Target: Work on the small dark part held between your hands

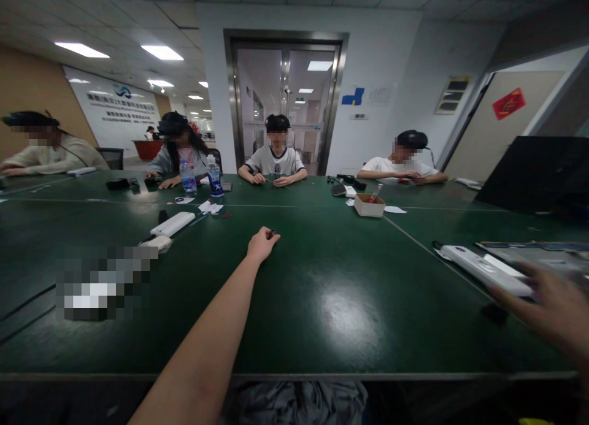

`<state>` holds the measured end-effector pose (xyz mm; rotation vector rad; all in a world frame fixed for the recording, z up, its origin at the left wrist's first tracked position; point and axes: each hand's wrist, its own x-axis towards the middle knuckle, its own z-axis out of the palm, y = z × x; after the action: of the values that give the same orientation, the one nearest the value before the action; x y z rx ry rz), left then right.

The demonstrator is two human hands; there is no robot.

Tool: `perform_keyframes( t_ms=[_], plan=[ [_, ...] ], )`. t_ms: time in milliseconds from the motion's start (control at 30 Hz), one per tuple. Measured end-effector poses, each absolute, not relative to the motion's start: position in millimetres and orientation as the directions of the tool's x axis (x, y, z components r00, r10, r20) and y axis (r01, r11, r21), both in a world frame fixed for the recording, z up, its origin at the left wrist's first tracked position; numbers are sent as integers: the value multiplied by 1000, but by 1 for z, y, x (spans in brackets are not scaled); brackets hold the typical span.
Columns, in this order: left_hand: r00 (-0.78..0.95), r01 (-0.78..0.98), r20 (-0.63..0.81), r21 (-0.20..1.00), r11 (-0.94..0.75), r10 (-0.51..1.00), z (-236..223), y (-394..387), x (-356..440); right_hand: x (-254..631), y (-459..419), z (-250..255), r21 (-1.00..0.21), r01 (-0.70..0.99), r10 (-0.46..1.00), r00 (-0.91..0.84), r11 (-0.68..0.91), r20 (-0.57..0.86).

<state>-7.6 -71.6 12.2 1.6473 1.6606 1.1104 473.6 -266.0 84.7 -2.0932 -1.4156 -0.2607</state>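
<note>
My left hand (261,246) reaches out over the middle of the green table (294,290), its fingers closed in a pinch. A small dark object (271,233) shows at the fingertips, too small to name. At the far right is my right hand (550,305), smeared by motion, with thumb and fingers spread apart. It is beside a long white case-like device (483,268), its thumb near the device's near end; whether they touch I cannot tell. A flat grey panel-like thing (538,256) lies just beyond that hand.
Another white device (172,224) lies at left, with cables nearby. Two bottles, one of them a blue-labelled bottle (215,178), stand farther back near paper scraps (210,208). A small open box (369,205) sits right of centre. Several people wearing headgear sit across the table.
</note>
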Motion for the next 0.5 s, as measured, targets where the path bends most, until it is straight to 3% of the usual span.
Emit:
perform_keyframes(
  t_ms=[67,133,267,367,433,500],
  plan=[
    [-101,510,178,854,-103,979,10,-74,-10,442,-258,110,-340,915,778,373,-218,505],
    [-83,505,192,854,-124,978,8,-74,-14,399,-243,133,-423,898,822,329,-120,465],
    [0,417,183,894,-166,983,1,-72,-19,304,-192,140,-616,767,955,15,180,298],
    [33,284,165,944,-167,986,1,-73,-16,244,-148,107,-796,593,982,-187,124,13],
    [38,169,164,971,-169,986,5,-75,-11,214,-124,80,-872,488,935,-295,-29,-197],
    [16,50,178,983,-178,984,10,-78,-4,192,-108,61,-933,301,888,-349,-196,-299]
  ],
)
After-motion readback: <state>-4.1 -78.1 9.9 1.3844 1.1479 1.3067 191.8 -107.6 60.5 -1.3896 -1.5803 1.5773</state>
